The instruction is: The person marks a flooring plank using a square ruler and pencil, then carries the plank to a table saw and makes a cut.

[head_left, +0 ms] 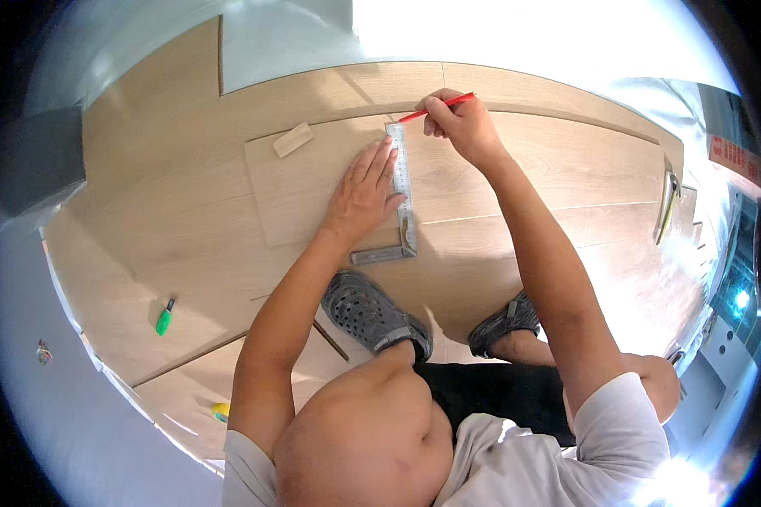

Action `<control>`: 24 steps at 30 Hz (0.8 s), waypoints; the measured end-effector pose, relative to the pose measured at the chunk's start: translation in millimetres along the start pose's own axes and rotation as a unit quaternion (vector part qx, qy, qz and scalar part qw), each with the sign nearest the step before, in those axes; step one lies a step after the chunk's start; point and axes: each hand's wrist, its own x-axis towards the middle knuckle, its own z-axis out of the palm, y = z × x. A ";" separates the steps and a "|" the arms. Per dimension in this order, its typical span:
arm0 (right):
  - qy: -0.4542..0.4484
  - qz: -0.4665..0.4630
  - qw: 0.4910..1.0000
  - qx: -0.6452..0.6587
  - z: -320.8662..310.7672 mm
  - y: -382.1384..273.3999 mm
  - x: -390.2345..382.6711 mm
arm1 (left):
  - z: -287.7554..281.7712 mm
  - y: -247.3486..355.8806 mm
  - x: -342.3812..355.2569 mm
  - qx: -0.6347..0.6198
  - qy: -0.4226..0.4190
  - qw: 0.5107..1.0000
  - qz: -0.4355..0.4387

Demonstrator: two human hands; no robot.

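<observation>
A light wood floor plank (499,160) lies across the laid flooring in front of me. On it rests a metal try square (402,173), its ruled blade pointing away from me and its thicker stock (376,254) at the near edge. My left hand (361,193) lies flat with fingers stretched, pressing along the blade's left side. My right hand (461,127) is closed round a red pencil (459,100), whose tip meets the plank at the blade's far end. A small wood offcut (292,140) sits left of the square on the plank.
A green-handled tool (166,318) lies on the floor at the left, and a yellow object (220,411) is partly hidden by my left arm. A grey block (41,160) stands far left. My grey clogs (368,313) are just behind the square. A slim tool (668,207) lies at the right.
</observation>
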 end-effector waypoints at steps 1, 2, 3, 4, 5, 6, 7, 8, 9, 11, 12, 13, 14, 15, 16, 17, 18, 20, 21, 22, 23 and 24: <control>-0.003 -0.009 1.000 -0.007 0.7 0.2 -1.0 | 0.0 -0.1 0.7 0.001 0.002 1.000 0.002; -0.005 -0.017 1.000 -0.013 2.8 -1.4 -5.0 | 0.7 0.0 1.0 0.000 0.004 1.000 0.006; -0.007 -0.025 0.999 -0.019 3.8 -2.1 -7.5 | 1.3 0.2 1.1 0.000 0.005 1.000 0.009; -0.022 -0.043 0.999 0.021 5.8 6.8 -5.2 | 1.2 -0.1 0.3 0.000 0.004 1.000 0.009; -0.017 -0.043 0.999 0.011 4.7 6.7 -5.2 | 0.2 -0.3 1.0 -0.001 0.006 1.000 0.011; -0.012 -0.043 0.999 0.001 3.7 6.5 -5.2 | -0.8 -0.2 2.1 -0.001 0.007 1.000 0.013; -0.006 -0.043 0.999 -0.009 2.3 6.3 -5.1 | -0.2 0.5 3.3 -0.002 0.007 1.000 0.013; -0.005 -0.022 1.000 -0.019 4.2 4.0 -6.9 | 0.5 0.6 2.4 -0.001 0.005 1.000 0.012; -0.008 -0.029 0.999 -0.024 7.0 1.7 -8.4 | 1.2 0.6 1.7 -0.001 0.003 1.000 0.011; -0.014 -0.041 0.998 -0.035 10.7 -3.2 -11.4 | 0.6 -0.7 1.3 -0.002 0.006 1.000 0.013; -0.010 -0.043 0.998 -0.054 12.5 2.2 -13.4 | 0.2 -0.7 2.0 -0.003 0.007 1.000 0.014; 0.026 -0.072 0.997 -0.026 14.3 5.1 -21.5 | 0.2 0.5 2.1 -0.001 0.010 1.000 0.017; 0.058 -0.102 0.993 0.002 20.1 6.3 -34.2 | -1.0 0.2 0.3 0.004 0.013 1.000 0.017; 0.090 -0.132 0.987 0.031 25.2 8.4 -48.7 | -1.6 0.4 0.2 0.008 0.017 1.000 0.017; 0.108 -0.112 0.987 0.037 32.1 14.2 -64.9 | -2.0 -0.5 -0.8 0.009 0.025 0.999 0.018; 0.130 -0.123 0.984 0.010 41.8 24.3 -80.6 | -0.9 -0.7 -2.0 0.007 0.032 0.999 0.020; 0.142 -0.144 0.977 -0.070 48.0 42.1 -96.7 | 0.0 1.4 1.6 0.002 0.042 0.999 0.027; 0.110 -0.180 0.948 -0.237 67.7 68.9 -129.3 | 3.4 -3.8 -5.1 0.002 0.050 0.999 0.020; 0.115 -0.182 0.938 -0.271 81.4 88.3 -144.2 | 5.1 -4.9 -5.9 0.001 0.055 0.998 0.019; 0.118 -0.187 0.928 -0.299 89.9 90.1 -157.6 | 7.0 -6.2 -7.3 0.001 0.059 0.998 0.021; 0.119 -0.164 0.932 -0.301 94.4 96.3 -168.3 | 9.5 -5.7 -6.5 0.000 0.063 0.998 0.026; 0.117 -0.142 0.936 -0.299 100.4 101.3 -176.1 | 8.5 -5.8 -6.0 0.002 0.065 0.997 0.028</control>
